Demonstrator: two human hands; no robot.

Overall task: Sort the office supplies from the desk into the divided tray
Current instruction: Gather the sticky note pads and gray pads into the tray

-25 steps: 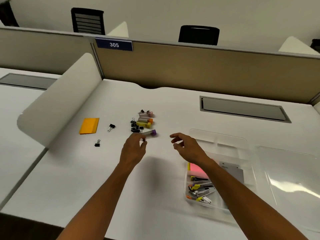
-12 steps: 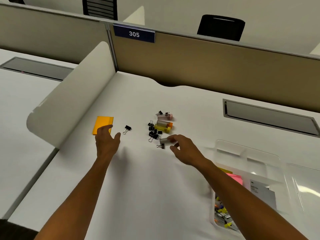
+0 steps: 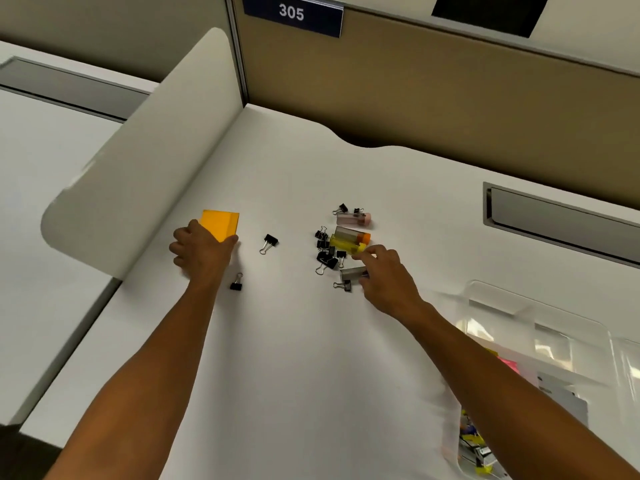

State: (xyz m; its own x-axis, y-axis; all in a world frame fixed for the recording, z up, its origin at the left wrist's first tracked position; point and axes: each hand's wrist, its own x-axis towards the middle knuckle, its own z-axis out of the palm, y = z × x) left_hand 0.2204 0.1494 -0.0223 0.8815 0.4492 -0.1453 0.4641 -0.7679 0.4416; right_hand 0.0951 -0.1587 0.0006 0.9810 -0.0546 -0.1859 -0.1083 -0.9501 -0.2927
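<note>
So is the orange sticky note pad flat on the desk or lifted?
Lifted at one side. The left hand grips the orange pad; it stands tilted, its near edge raised off the desk.

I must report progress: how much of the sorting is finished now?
Done: pink notes and clips already lie in the tray. In hand: left hand grips the orange pad; right hand pinches a grey tube. Left: binder clips and three tubes on the desk.
</note>
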